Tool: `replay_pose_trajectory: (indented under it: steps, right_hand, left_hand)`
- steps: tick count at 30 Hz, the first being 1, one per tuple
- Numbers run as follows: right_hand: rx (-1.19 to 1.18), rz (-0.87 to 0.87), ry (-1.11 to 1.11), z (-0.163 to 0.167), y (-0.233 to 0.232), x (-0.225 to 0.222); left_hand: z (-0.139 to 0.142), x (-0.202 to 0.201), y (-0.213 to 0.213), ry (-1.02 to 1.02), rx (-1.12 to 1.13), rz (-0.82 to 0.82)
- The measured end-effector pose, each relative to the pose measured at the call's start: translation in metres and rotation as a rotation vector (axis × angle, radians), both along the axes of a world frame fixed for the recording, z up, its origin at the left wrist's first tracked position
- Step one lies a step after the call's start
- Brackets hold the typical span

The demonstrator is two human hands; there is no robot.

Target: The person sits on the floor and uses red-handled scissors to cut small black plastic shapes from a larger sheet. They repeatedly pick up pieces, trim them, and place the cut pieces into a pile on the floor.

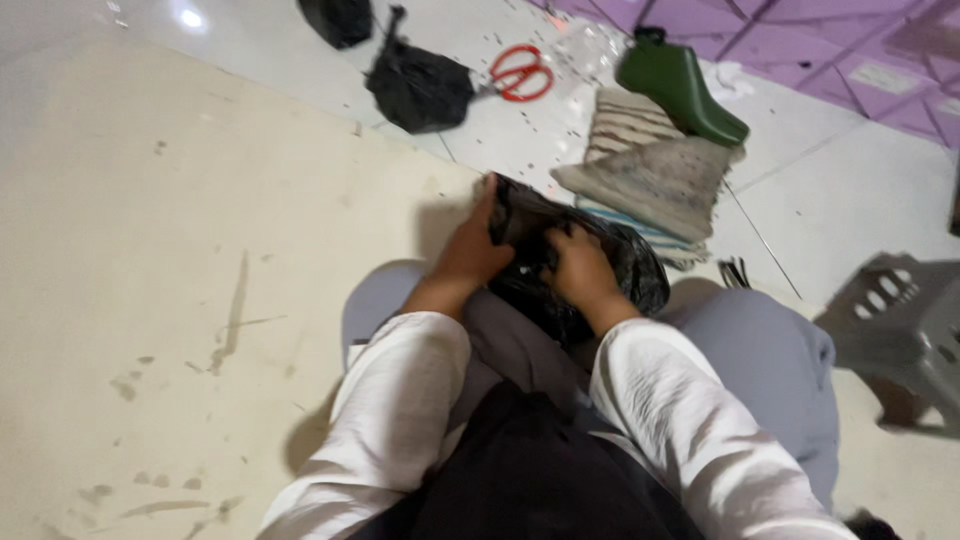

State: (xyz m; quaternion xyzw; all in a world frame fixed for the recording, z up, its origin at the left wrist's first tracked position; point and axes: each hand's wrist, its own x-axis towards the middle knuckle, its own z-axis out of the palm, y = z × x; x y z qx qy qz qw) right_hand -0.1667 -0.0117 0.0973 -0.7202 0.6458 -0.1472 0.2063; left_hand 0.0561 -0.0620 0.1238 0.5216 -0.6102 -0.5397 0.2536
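While curled tight, both hands' fingers (555, 240) around black plastic bag (625, 262).

Bag (590, 265) on the lap between both hands, cloths (655, 175) behind it, scissors (520, 72) further back, stool (900, 320) at right

Dim, soft indoor light, a glare spot on the glossy floor (190, 18) top left, slight motion blur throughout.

Black bag (600, 262); red scissors (520, 72); green shoe last (680, 90); striped cloth (625, 120).
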Motion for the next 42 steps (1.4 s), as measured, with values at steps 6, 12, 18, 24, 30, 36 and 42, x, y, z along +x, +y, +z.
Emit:
replay_pose_trajectory:
  steps: [6,12,18,24,30,36,42]
  right_hand:
    - [0.260,-0.244,-0.632,0.032,-0.012,-0.029]
    - [0.559,-0.498,-1.167,0.063,-0.006,-0.038]
    - [0.656,-0.554,-1.271,0.064,-0.004,-0.025]
    - [0.559,-0.306,-1.232,0.062,-0.003,-0.032]
    - [0.518,-0.250,-1.137,0.066,-0.009,-0.031]
    - [0.473,-0.238,-1.115,0.071,-0.004,-0.035]
    - [0.438,-0.265,-0.976,0.072,-0.004,-0.040]
  left_hand:
    - [0.027,0.019,0.004,-0.138,-0.281,0.080]
    - [0.012,0.026,-0.004,-0.100,-0.076,0.101]
    - [0.006,0.027,-0.006,-0.004,-0.078,0.120]
    - [0.004,0.019,-0.008,0.250,-0.010,0.139]
    - [-0.002,0.021,-0.015,0.227,-0.040,0.178]
    - [0.000,0.016,-0.012,0.305,-0.002,0.155]
    - [-0.004,0.021,-0.014,-0.237,-0.171,0.080]
